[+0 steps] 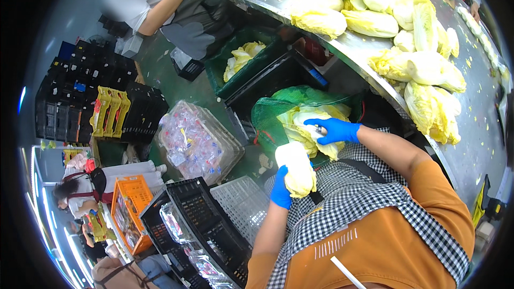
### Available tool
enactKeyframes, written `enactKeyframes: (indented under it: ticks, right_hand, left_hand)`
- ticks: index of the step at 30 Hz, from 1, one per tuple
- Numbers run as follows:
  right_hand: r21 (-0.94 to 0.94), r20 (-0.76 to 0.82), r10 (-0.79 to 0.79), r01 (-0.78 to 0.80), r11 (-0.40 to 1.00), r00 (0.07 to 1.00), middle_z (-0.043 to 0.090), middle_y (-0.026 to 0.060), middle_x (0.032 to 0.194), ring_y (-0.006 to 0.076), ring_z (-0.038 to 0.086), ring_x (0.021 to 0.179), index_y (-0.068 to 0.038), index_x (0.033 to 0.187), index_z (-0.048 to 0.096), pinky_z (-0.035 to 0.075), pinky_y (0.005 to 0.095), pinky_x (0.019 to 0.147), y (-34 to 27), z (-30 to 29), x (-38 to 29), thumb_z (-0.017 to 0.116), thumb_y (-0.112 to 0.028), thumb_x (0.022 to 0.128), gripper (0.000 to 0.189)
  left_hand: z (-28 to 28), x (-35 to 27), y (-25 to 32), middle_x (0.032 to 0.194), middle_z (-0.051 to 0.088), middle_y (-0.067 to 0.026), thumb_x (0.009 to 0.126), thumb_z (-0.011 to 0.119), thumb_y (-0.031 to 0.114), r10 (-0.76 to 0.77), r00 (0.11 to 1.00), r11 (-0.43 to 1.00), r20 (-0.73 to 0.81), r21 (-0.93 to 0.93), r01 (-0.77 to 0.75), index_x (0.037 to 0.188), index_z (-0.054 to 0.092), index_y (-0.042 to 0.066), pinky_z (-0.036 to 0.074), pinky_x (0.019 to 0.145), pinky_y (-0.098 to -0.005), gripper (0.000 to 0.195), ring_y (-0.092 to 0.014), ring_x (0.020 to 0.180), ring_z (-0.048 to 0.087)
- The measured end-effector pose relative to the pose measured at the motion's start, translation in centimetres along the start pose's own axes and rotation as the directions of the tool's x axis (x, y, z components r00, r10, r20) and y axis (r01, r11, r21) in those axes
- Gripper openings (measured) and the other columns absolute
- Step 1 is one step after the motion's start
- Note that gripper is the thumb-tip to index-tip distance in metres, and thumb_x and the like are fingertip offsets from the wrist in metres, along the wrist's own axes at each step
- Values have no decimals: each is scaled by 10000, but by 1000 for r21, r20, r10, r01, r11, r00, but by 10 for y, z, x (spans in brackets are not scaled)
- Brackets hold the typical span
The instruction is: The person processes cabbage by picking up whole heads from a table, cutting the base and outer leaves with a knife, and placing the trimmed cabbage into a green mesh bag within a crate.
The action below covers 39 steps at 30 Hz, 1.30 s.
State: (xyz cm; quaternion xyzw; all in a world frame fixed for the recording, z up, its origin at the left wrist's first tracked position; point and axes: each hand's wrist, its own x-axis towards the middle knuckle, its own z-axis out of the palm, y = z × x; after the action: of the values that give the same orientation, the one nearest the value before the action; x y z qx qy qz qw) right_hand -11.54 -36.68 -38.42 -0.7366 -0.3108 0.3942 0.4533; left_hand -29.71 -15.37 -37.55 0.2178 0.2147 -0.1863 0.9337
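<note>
My left hand, in a blue glove, grips a trimmed napa cabbage with its pale base tilted up. In my right hand, also blue-gloved, is a knife; its handle end shows, and the blade is hard to make out. Just beneath that hand, loose cabbage leaves fill a green mesh bag. The bag's mouth hangs open in front of my checked apron. Several whole napa cabbages are heaped on the metal table to my right.
A black crate and another green bag of leaves stand beyond my bag. Plastic-wrapped goods sit on stacked crates to the left. Black crates stand by my left arm. A gloved co-worker is at the table's far side.
</note>
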Motion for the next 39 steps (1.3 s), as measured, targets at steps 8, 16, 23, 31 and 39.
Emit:
enactKeyframes:
  ticks: [8,16,23,31,39]
  right_hand:
    - [-250,-483,-103,-24,968,869,626,202,1011,370,619,914,-134,1315,492,495,411,816,55,-37,22,597,-261,837,506]
    - [-144,-768,274,-574,806,579,347,266,1421,393,449,1239,-84,1469,222,443,405,966,13,-48,-56,701,-238,784,849]
    - [-119,-593,506,-690,714,627,632,238,1053,356,651,887,-42,1219,543,534,432,700,127,-54,-16,672,-226,805,471]
    - [408,-692,110,260,875,713,564,16,665,85,481,494,-40,841,640,408,245,452,-95,-42,48,624,-111,826,74]
    - [140,-763,-72,273,952,642,639,41,788,112,580,752,-36,867,638,480,282,716,-62,-57,29,618,-108,829,84]
  left_hand:
    - [-3,30,-7,1245,542,-128,818,658,34,302,888,886,-347,446,-127,1337,414,0,462,953,-357,575,-241,1113,553]
    - [-22,22,-10,1237,534,-129,787,727,104,562,686,762,-463,611,-212,1313,431,-19,473,899,-334,616,-222,1068,547]
    - [-29,6,-1,1216,554,-160,755,763,166,564,721,602,-403,798,-25,1289,442,-38,475,911,-346,656,-238,1078,561]
    - [-17,31,-15,1317,443,-218,666,822,351,39,999,26,19,999,-20,1291,431,-15,351,1046,-388,823,-318,1237,437]
    - [-12,-44,75,1102,633,-166,634,833,335,281,942,-210,-183,946,246,1197,528,19,481,890,-403,714,-296,1024,616]
